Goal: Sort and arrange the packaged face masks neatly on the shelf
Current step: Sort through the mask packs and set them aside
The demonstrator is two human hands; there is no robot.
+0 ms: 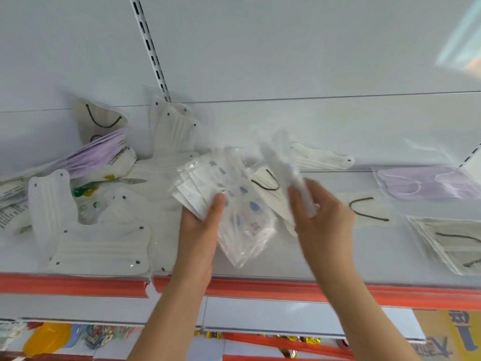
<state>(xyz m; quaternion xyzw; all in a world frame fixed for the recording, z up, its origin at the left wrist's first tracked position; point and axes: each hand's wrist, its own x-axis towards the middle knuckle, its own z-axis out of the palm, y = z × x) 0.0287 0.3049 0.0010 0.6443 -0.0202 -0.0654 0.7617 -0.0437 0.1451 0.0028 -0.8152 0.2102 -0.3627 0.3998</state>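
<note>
Left hand (pixel 200 225) grips a fanned stack of mask packs (pixel 223 194) mid-frame over the shelf (pixel 286 259). Right hand (pixel 320 212) pinches a blurry pack (pixel 286 162) beside it. Loose masks (pixel 99 246) pile up at left.

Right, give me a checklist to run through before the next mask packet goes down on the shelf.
1. Left hand holds the fanned stack of patterned mask packets with thumb on top: ok.
2. Right hand has a firm hold on the clear packet: cannot tell, blurred by motion.
3. Bare spot on the shelf in front of the right hand: ok.
4. Left pile of white masks tidy: not ok, jumbled and overlapping.
5. Lilac mask packet lies flat at the right: ok.
</note>
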